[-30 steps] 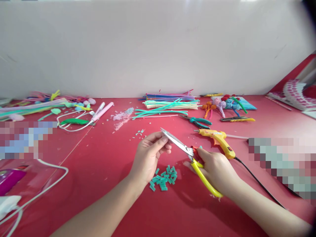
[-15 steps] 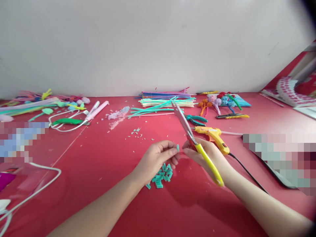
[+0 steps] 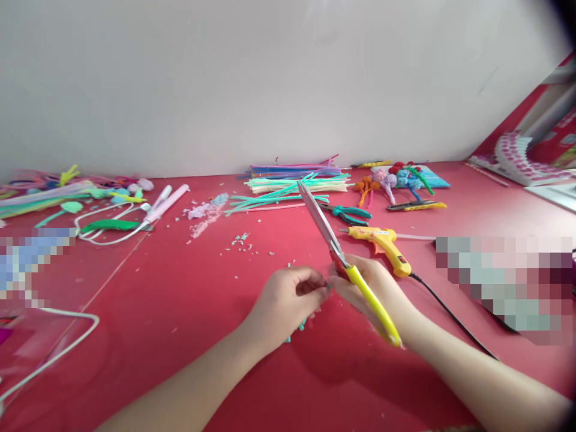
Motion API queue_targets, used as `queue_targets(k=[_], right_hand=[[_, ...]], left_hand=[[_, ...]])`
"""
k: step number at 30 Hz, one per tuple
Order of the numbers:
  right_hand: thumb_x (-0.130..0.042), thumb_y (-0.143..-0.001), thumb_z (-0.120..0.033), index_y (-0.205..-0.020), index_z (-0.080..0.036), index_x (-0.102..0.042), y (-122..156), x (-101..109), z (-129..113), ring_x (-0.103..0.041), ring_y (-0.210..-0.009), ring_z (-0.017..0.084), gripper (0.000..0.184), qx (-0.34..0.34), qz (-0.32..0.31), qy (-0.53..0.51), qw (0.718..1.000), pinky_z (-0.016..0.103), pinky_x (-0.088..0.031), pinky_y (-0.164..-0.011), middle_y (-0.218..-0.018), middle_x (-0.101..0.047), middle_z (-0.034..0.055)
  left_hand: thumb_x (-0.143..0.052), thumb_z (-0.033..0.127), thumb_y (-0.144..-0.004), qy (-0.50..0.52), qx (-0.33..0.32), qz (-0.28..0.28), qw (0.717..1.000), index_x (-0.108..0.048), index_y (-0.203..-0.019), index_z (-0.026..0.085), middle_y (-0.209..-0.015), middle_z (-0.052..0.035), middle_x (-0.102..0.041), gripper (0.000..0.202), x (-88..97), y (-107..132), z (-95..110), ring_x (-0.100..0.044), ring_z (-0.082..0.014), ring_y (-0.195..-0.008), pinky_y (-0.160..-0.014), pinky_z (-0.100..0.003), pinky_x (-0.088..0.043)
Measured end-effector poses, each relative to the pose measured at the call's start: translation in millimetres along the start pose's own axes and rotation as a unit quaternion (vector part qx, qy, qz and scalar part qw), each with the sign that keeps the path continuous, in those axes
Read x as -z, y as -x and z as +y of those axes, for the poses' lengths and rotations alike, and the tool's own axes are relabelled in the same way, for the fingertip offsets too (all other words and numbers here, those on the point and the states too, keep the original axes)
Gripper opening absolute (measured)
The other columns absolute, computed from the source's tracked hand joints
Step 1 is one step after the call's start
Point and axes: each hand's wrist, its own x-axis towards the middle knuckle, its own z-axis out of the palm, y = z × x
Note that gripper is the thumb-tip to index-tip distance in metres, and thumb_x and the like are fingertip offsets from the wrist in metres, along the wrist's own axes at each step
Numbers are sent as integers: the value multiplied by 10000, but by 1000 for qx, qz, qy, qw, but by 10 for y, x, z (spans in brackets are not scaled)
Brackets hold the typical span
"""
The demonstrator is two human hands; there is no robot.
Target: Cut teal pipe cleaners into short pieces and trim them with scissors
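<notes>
My left hand (image 3: 290,306) is closed in a pinch, its fingertips meeting those of my right hand. A tiny teal pipe-cleaner piece (image 3: 328,287) shows between the fingertips, mostly hidden. My right hand (image 3: 375,288) holds a pair of scissors (image 3: 369,297) with yellow handles, blades pointing up and away to the left, clear of the left hand. Beneath my left hand lie cut teal pieces (image 3: 302,325), largely covered by it.
Bundles of pipe cleaners (image 3: 294,185) lie by the wall. Teal-handled pliers (image 3: 348,215) and a yellow glue gun (image 3: 382,243) are beyond my right hand. Fluffy trimmings (image 3: 207,210), a pink hair straightener (image 3: 166,204) and a white cord (image 3: 92,327) lie leftward on the red table (image 3: 180,288).
My hands have come together at the fingertips. The left hand now covers most of the teal pile, and the small piece it pinches is less visible. The view has shifted slightly.
</notes>
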Motion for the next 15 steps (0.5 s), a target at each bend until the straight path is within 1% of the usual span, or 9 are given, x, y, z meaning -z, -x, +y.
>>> queue_targets(k=[3, 5, 8, 10, 12, 15], right_hand=[[-454, -701, -328, -604, -184, -403, -11, 21, 22, -326, -464, 69, 180, 29, -9, 43, 999, 185, -223, -405, -512, -357, -53], [-467, -697, -388, -607, -191, -397, -20, 52, 53, -338, -460, 76, 228, 52, 9, 113, 992, 196, -221, -420, -508, -383, -49], [-485, -668, -487, -628, -204, -392, -27, 79, 110, -382, -450, 99, 301, 57, 56, 231, 970, 211, -216, -436, -498, -436, -39], [-467, -668, -530, -651, -210, -398, -23, 70, 139, -424, -454, 118, 329, 58, 59, 274, 958, 218, -214, -439, -506, -472, -26], [-441, -687, -537, -647, -210, -394, -12, 47, 157, -443, -448, 123, 332, 68, 47, 298, 951, 222, -208, -435, -504, -483, -19], [-424, -714, -510, -636, -210, -384, 7, 9, 173, -455, -449, 123, 313, 94, 43, 329, 939, 223, -202, -437, -518, -499, -13]], left_hand=[[-505, 295, -734, 30, -5, 20, 999, -549, -696, 157, -505, 29, -488, 150, 15, -18, -13, -458, -83, -442, -434, -199, -375], [-525, 286, -724, 78, -11, 51, 996, -554, -715, 147, -515, 19, -511, 142, 61, -43, -24, -480, -92, -464, -453, -206, -393], [-560, 258, -703, 156, -36, 109, 981, -564, -741, 135, -563, -7, -564, 129, 154, -75, -30, -513, -103, -503, -504, -224, -424], [-574, 243, -695, 204, -61, 132, 968, -574, -754, 134, -633, -25, -596, 123, 207, -81, -24, -523, -100, -536, -522, -221, -429], [-580, 226, -691, 242, -83, 146, 956, -585, -758, 137, -691, -33, -611, 112, 243, -80, -17, -529, -99, -578, -542, -217, -433], [-571, 201, -701, 270, -116, 155, 943, -594, -748, 140, -692, -25, -604, 81, 273, -75, -14, -534, -105, -612, -565, -220, -437]])
